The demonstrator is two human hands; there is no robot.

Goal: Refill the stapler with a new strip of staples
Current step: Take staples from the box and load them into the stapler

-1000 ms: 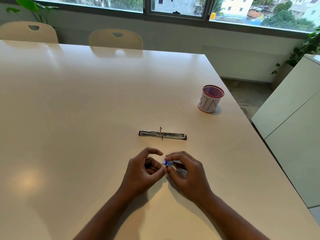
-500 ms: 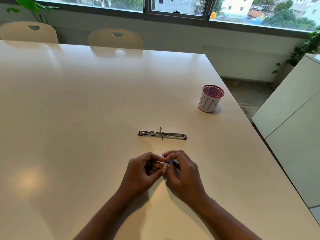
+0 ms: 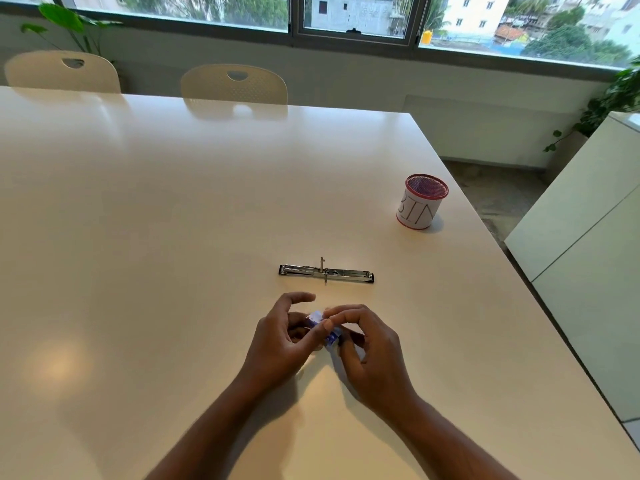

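A thin metal stapler (image 3: 326, 272) lies opened flat on the white table (image 3: 145, 237), its two arms spread left and right. Just in front of it, both my hands hold a small blue and white staple box (image 3: 323, 328). My left hand (image 3: 282, 344) pinches the box between thumb and fingers, with the index finger raised. My right hand (image 3: 369, 351) grips the box's right end with curled fingers. Most of the box is hidden by my fingers. No loose staple strip is visible.
A red mesh cup (image 3: 420, 201) wrapped in paper marked "BIN" stands at the right, near the table's edge. Two cream chairs (image 3: 233, 85) stand at the far side. A white cabinet (image 3: 585, 244) is off to the right.
My hands have turned the small box between them and lifted it slightly; my left index finger has lifted off it. The stapler has not moved.
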